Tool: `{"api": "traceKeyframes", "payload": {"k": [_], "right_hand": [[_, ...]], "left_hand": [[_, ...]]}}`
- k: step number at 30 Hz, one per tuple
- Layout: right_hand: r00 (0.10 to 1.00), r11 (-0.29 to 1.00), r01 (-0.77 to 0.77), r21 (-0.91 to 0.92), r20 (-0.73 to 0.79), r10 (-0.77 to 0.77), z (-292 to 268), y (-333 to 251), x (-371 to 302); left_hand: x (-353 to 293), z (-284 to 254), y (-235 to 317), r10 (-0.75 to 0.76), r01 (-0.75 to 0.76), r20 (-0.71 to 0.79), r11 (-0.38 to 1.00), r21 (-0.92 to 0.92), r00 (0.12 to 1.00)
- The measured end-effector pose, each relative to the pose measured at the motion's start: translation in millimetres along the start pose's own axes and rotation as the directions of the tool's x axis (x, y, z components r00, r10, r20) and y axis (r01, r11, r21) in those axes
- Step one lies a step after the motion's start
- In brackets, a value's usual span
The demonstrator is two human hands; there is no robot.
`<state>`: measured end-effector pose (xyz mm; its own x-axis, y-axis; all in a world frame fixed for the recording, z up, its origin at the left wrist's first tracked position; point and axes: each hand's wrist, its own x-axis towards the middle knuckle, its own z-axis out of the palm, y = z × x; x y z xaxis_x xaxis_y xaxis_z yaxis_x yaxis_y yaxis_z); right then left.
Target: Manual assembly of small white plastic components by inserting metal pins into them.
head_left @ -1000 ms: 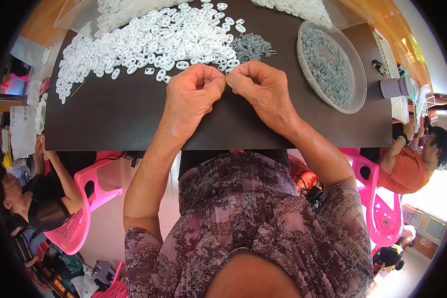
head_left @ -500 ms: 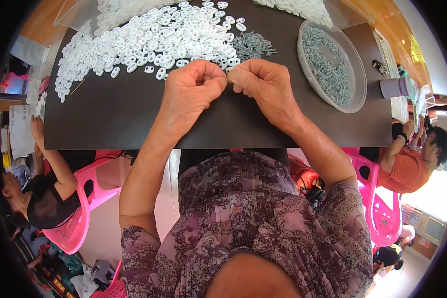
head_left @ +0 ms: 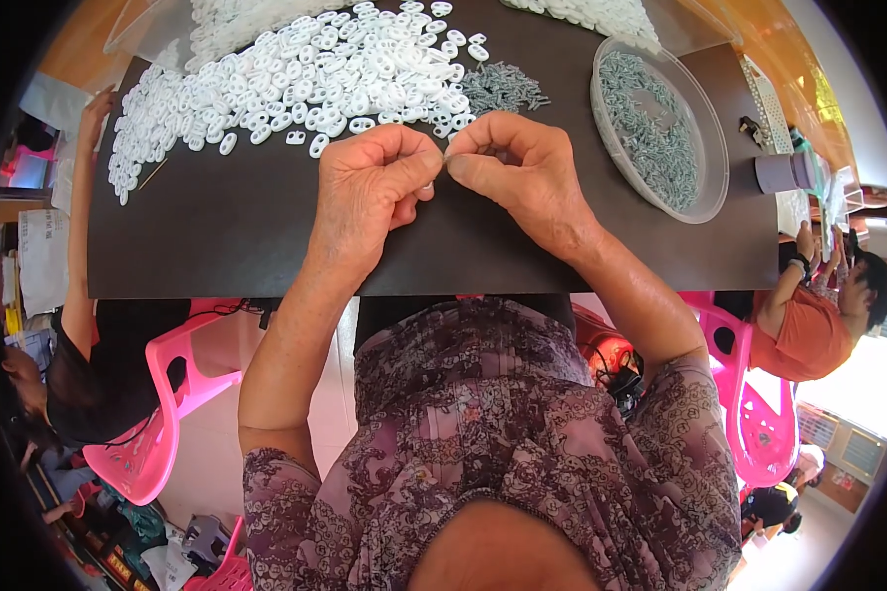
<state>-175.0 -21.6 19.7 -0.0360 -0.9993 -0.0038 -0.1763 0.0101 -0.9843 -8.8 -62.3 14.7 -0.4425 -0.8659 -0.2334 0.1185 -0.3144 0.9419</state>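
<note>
Both hands meet over the dark table (head_left: 266,236), their fingertips almost touching. My left hand (head_left: 373,187) is closed in a pinch, its fingers curled under; a small pale spot shows at them, too small to name. My right hand (head_left: 522,177) pinches with thumb and forefinger beside the left fingertips, and what it holds, if anything, is hidden. Just beyond the hands spreads a heap of white plastic oval pieces (head_left: 306,79), each with two holes. Next to it lies a small pile of grey screw-like pieces (head_left: 503,89).
At the right, a clear round tub (head_left: 716,167) contains more grey pieces. Clear bins of white pieces (head_left: 256,30) stand along the far edge. A thin stick (head_left: 154,173) lies at the left, a grey cup (head_left: 774,174) at the right. People sit on both sides on pink chairs (head_left: 163,424).
My left hand has turned slightly, its lower fingers now showing below the thumb. My right hand has shifted a little. At the left, another person's arm has reached farther forward along the table edge.
</note>
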Motion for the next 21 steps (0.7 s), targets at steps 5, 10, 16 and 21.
{"api": "traceKeyframes", "payload": {"k": [5, 10, 16, 21], "right_hand": [[0.995, 0.997, -0.068, -0.019, 0.068, 0.069, -5, -4, 3], [0.99, 0.995, -0.099, 0.028, 0.103, 0.096, -4, -3, 5], [0.994, 0.997, -0.048, 0.055, 0.097, 0.042, 0, -2, 6], [0.989, 0.99, -0.113, 0.081, 0.106, 0.104, 3, -5, 9]], "left_hand": [[1, -3, 1, -0.007, 0.007, 0.0, 0.999, 0.034, 1.0], [0, -9, 2, -0.04, 0.041, 0.039, 0.999, -0.026, 0.998], [-7, -2, 1, 0.123, -0.112, -0.065, 0.981, 0.155, 0.99], [-8, 0, -6, 0.303, -0.273, -0.123, 0.938, 0.213, 0.945]]}}
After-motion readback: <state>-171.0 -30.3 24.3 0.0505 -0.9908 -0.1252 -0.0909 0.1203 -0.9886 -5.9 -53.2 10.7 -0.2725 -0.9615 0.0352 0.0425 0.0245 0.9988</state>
